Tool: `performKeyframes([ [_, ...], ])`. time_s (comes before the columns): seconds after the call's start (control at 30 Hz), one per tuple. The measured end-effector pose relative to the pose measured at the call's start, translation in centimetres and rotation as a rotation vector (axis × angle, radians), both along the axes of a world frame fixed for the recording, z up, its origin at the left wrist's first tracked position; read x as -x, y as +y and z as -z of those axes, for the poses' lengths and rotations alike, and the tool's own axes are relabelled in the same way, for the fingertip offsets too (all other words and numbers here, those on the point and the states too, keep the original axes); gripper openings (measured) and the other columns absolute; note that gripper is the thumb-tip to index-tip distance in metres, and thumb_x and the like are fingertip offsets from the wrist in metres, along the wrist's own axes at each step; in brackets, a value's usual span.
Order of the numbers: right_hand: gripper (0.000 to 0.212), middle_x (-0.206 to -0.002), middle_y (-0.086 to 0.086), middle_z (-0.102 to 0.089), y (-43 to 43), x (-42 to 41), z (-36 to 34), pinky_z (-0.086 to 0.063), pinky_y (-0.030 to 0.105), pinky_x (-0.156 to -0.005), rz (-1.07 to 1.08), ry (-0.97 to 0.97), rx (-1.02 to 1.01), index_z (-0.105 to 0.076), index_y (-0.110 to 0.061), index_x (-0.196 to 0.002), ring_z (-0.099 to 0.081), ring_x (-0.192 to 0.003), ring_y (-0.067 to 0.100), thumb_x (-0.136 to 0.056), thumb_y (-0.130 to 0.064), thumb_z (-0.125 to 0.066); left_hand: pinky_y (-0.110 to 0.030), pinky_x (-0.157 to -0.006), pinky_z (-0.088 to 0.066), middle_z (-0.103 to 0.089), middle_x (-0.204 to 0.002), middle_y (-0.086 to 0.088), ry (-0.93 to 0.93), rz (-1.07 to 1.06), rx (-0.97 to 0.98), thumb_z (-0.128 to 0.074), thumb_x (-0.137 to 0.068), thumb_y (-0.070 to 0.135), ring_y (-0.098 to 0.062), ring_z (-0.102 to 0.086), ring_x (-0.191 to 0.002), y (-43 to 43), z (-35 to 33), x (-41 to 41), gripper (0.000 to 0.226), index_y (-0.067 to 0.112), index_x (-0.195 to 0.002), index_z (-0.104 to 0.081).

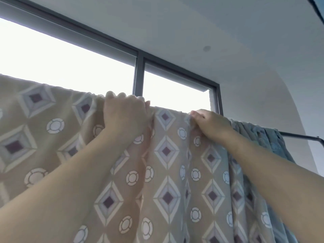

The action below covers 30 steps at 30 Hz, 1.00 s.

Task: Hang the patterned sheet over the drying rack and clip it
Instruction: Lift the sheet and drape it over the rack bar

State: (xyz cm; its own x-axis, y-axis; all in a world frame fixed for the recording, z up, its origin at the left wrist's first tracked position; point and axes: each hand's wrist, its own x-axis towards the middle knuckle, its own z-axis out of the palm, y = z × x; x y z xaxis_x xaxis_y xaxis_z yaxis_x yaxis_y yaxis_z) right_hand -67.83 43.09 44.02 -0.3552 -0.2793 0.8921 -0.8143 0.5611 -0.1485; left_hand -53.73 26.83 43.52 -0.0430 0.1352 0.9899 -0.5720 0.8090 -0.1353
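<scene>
Two hands up at top edge of patterned sheet (166,172), head view looking upward. Sheet draped over bar of drying rack (298,136), hanging in loose folds; beige with diamonds and rings. Left hand (125,113): fingers curled over top fold, gripping bunched cloth on bar. Right hand (210,123): near left one, not touching it, pinching sheet's top edge. Blue-grey cloth (270,137) bunched on same bar, right of sheet and against it. Bare dark bar beyond. Bright window (70,58) with dark frame behind.
</scene>
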Motion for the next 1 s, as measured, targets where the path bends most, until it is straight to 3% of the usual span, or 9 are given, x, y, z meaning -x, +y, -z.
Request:
performKeyframes([
  [0.07,0.043,-0.098,-0.005,-0.055,-1.9,-1.5,0.4,-0.036,0.043,-0.099,-0.089,0.097,-0.003,-0.059,-0.019,-0.112,-0.048,-0.096,0.016,-0.099,-0.044,-0.026,-0.038,-0.087,-0.035,-0.066,-0.092,-0.004,-0.057,0.029,0.101,-0.018,-0.099,0.035,-0.025,-0.057,-0.088,1.0,0.4,1.2,0.048,0.012,-0.097,-0.061],
  [0.27,0.044,-0.093,-0.004,-0.049,-1.8,0.0,0.8,-0.029,0.044,-0.098,0.055,0.131,0.015,-0.047,-0.023,-0.097,-0.044,-0.094,0.019,-0.097,-0.051,-0.013,-0.036,-0.07,-0.038,-0.063,-0.057,-0.009,0.055,-0.034,0.121,-0.018,-0.094,0.035,-0.026,-0.054,-0.054,-2.2,0.0,-0.8,0.061,0.007,-0.065,-0.063],
  [0.37,0.041,-0.093,-0.002,-0.047,-1.7,0.1,0.7,-0.027,0.046,-0.101,0.031,0.097,0.013,-0.043,-0.024,-0.091,-0.037,-0.094,0.018,-0.097,-0.051,-0.012,-0.039,-0.071,-0.039,-0.055,-0.051,-0.008,0.06,-0.073,0.076,-0.024,-0.094,0.033,-0.024,-0.045,-0.051,-3.4,0.1,-2.7,0.053,0.009,-0.056,-0.053],
  [0.47,0.045,-0.096,0.001,-0.05,-1.8,-0.4,0.7,-0.027,0.048,-0.103,0.03,0.075,0.008,-0.045,-0.023,-0.092,-0.043,-0.104,0.023,-0.097,-0.051,-0.011,-0.039,-0.073,-0.036,-0.039,-0.048,-0.002,0.074,-0.061,0.003,-0.02,-0.09,0.031,-0.023,-0.04,-0.054,-3.2,0.3,-3.7,0.047,0.012,-0.053,-0.043],
  [0.57,0.049,-0.112,0.007,-0.055,-2.3,-1.5,0.3,-0.024,0.048,-0.106,0.014,0.054,0.017,-0.051,-0.019,-0.103,-0.043,-0.115,0.027,-0.098,-0.049,-0.013,-0.039,-0.085,-0.032,-0.037,-0.054,0.001,0.032,-0.02,-0.11,-0.021,-0.092,0.027,-0.023,-0.043,-0.068,-1.5,-0.3,-3.0,0.041,0.014,-0.06,-0.043],
  [0.7,0.037,-0.094,0.002,-0.052,-3.8,-3.1,0.3,-0.032,0.043,-0.094,-0.142,0.171,0.037,-0.042,-0.023,-0.075,-0.043,-0.092,0.023,-0.1,-0.038,-0.02,-0.038,-0.085,-0.034,-0.046,-0.072,-0.001,-0.106,0.053,-0.004,-0.02,-0.098,0.031,-0.022,-0.043,-0.073,2.3,-0.2,0.1,0.038,0.014,-0.085,-0.051],
  [0.77,0.039,-0.095,0.0,-0.055,-3.7,-2.6,0.5,-0.035,0.042,-0.09,-0.202,0.222,0.041,-0.05,-0.024,-0.082,-0.047,-0.093,0.022,-0.098,-0.041,-0.019,-0.037,-0.081,-0.033,-0.047,-0.071,-0.001,-0.085,0.036,0.03,-0.019,-0.099,0.034,-0.022,-0.042,-0.07,2.8,0.0,1.0,0.044,0.013,-0.088,-0.056],
  [0.87,0.046,-0.106,-0.002,-0.06,-1.4,-0.6,1.0,-0.035,0.043,-0.097,-0.176,0.224,0.021,-0.058,-0.021,-0.107,-0.051,-0.102,0.021,-0.098,-0.043,-0.02,-0.036,-0.076,-0.029,-0.055,-0.072,-0.003,-0.052,-0.009,0.014,-0.019,-0.099,0.035,-0.022,-0.041,-0.068,1.5,-0.1,0.5,0.049,0.01,-0.086,-0.059],
  [1.0,0.035,-0.11,-0.002,-0.062,2.0,1.4,1.2,-0.037,0.037,-0.094,-0.156,0.129,0.016,-0.061,-0.02,-0.111,-0.053,-0.104,0.018,-0.101,-0.035,-0.03,-0.037,-0.077,-0.03,-0.055,-0.063,-0.005,-0.018,-0.013,-0.024,-0.016,-0.092,0.029,-0.024,-0.041,-0.066,0.7,0.3,-0.5,0.046,0.012,-0.069,-0.051],
])
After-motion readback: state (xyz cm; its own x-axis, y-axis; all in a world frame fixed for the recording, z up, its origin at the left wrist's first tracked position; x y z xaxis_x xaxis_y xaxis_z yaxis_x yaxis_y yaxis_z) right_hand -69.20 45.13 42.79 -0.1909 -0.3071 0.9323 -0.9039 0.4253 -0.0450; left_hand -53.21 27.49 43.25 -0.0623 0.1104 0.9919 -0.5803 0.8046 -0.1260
